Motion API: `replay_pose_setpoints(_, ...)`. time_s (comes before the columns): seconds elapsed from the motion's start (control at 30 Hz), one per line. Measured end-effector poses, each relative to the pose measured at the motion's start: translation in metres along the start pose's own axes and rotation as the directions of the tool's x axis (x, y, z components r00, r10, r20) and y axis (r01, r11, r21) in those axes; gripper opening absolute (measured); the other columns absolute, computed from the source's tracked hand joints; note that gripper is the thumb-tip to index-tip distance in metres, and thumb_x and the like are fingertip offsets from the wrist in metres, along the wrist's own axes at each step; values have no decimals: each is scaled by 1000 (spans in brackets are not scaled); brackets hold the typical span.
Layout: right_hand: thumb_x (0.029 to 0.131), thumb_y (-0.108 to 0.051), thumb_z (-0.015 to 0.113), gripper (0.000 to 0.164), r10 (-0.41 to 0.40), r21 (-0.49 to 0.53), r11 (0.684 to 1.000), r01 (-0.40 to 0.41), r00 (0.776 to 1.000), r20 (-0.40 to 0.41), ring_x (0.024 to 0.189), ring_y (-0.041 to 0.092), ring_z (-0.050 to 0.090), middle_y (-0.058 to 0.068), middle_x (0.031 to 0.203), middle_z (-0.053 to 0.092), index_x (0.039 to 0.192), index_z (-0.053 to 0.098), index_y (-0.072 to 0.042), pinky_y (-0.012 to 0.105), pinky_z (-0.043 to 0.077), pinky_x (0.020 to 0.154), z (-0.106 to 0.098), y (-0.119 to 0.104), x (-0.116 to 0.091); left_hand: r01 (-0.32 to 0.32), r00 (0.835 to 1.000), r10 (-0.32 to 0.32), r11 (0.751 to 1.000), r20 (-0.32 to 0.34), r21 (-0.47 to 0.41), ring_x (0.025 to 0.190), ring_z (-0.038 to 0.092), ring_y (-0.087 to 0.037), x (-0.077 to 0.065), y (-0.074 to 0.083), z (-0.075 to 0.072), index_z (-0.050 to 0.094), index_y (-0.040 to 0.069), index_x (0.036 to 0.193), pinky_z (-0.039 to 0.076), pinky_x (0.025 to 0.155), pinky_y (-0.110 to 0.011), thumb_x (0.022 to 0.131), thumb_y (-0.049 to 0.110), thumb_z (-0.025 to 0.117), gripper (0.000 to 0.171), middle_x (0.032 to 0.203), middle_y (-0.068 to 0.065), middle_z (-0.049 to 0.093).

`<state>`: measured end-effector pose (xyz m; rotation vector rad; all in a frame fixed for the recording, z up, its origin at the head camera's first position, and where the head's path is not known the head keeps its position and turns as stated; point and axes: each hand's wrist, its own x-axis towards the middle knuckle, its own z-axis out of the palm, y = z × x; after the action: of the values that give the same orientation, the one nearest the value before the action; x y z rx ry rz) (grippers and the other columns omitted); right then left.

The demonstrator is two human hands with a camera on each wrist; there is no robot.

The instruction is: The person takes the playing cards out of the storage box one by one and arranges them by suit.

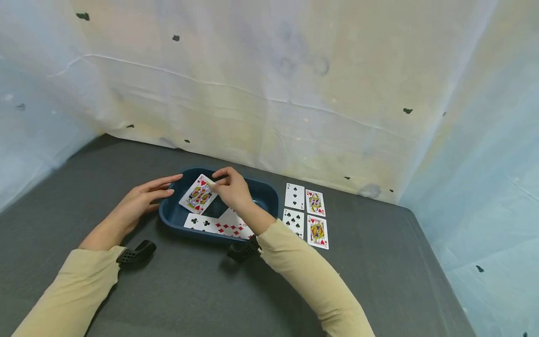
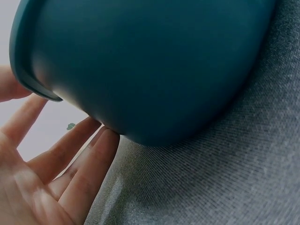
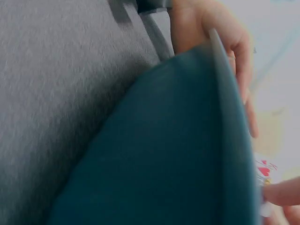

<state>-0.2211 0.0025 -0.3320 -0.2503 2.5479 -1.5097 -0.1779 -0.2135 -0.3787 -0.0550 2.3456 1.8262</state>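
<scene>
My right hand [image 1: 233,189] reaches over the dark blue tub [image 1: 271,210] and pinches the edge of a king of hearts playing card [image 1: 198,195]. This card lies at a slant inside the tub's left part; in the right wrist view a corner of the card [image 3: 265,169] shows by the fingers [image 3: 283,191]. Along the tub's left end, my left hand [image 1: 141,199] rests with its fingers extended. The left wrist view shows its fingertips against the tub's outer wall [image 2: 154,70]. Club and diamond cards [image 1: 227,227] lie along the tub's near side, partly covered by my right wrist.
Right of the tub, face-up cards lie in two columns on the dark grey table [image 1: 379,271]: black spade cards [image 1: 294,196] on the left, red heart cards [image 1: 317,231] on the right. A pale draped sheet [image 1: 261,84] rises behind the table.
</scene>
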Motion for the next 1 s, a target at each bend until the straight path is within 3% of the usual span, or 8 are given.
replay_pose_setpoints(0.1, 91, -9, 63, 8, -48, 23, 999, 50, 996, -73, 85, 14, 56, 6, 95, 64, 99, 62, -9, 21, 47, 69, -7, 2, 1, -1, 1000, 1, 1000, 0, 2, 143, 12, -39, 0, 0, 0, 34, 22, 150, 19, 105, -72, 97, 40, 53, 59, 160, -13, 15)
replay_pose_setpoints(0.23, 90, -11, 65, 9, -53, 30, 998, 56, 994, -95, 91, 15, 53, 5, 106, 64, 98, 67, -9, 21, 47, 76, -15, 5, 2, 0, 1000, -1, 1000, 3, 15, 144, 11, -40, 0, 0, 0, 32, 19, 151, 18, 105, -73, 98, 40, 52, 60, 161, -12, 14)
replay_pose_setpoints(0.37, 85, -12, 71, 20, -43, 79, 996, 48, 997, -56, 88, 14, 53, 4, 113, 65, 105, 68, -10, 22, 48, 75, -23, 10, -2, -3, 1000, 3, 1000, -5, 22, 144, 11, -41, 1, -2, -1, 33, 20, 150, 17, 104, -74, 97, 41, 52, 60, 161, -12, 14)
replay_pose_setpoints(0.6, 84, -9, 71, 30, -2, 216, 976, -11, 998, 57, 84, 13, 59, 8, 104, 63, 114, 66, -11, 32, 53, 85, -38, 22, -13, -1, 1000, 1, 1000, -19, 27, 143, 13, -40, 0, -1, -2, 34, 21, 150, 18, 104, -73, 98, 39, 52, 58, 160, -13, 16)
replay_pose_setpoints(0.77, 85, -6, 70, 33, -9, 249, 968, -11, 997, 80, 85, 14, 60, 9, 103, 63, 118, 66, -10, 28, 53, 77, -47, 29, -19, -11, 1000, 11, 999, -1, 31, 144, 10, -41, 0, 0, -2, 32, 19, 151, 17, 104, -74, 98, 39, 50, 59, 160, -13, 14)
replay_pose_setpoints(1.0, 87, -5, 68, 36, -30, 293, 956, -3, 994, 107, 82, 12, 59, 5, 99, 60, 123, 64, -8, 30, 52, 80, -68, 38, -34, -6, 1000, 6, 1000, -7, 29, 144, 11, -40, 1, -2, -1, 34, 21, 150, 18, 104, -73, 98, 38, 52, 57, 160, -12, 16)
